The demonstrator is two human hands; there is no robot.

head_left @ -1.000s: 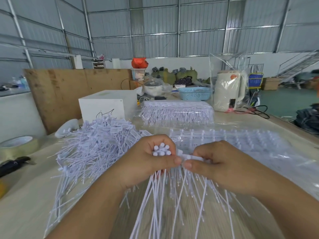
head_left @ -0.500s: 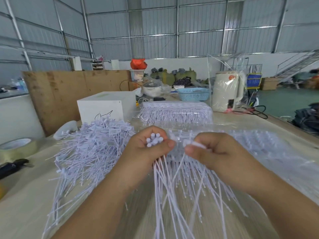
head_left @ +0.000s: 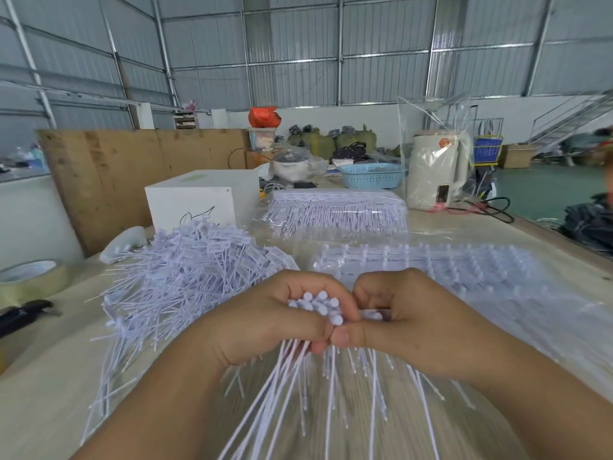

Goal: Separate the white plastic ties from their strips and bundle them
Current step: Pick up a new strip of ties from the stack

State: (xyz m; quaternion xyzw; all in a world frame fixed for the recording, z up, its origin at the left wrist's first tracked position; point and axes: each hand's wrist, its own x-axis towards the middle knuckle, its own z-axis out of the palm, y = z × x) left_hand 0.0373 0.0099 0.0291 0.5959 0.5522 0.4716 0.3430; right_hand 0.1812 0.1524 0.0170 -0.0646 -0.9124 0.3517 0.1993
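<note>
Because each white tie is a thin, springy plastic stem ending in a small round head, the bunch [head_left: 318, 307] looks feather-light and slippery, best gripped just under the heads. Near the table's front edge [head_left: 39, 386], the left hand [head_left: 265, 323] clasps that bunch while the right hand [head_left: 408, 320] pinches a strip end [head_left: 373, 315] beside it. Loose ties [head_left: 185, 277] lie heaped toward the table's left side.

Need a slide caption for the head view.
Left hand holds a bundle of ties; right hand pinches another tie.

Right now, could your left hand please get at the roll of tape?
Probably not yet: the left hand grips a bundle of ties. The roll of tape lies unobstructed far left.
</note>
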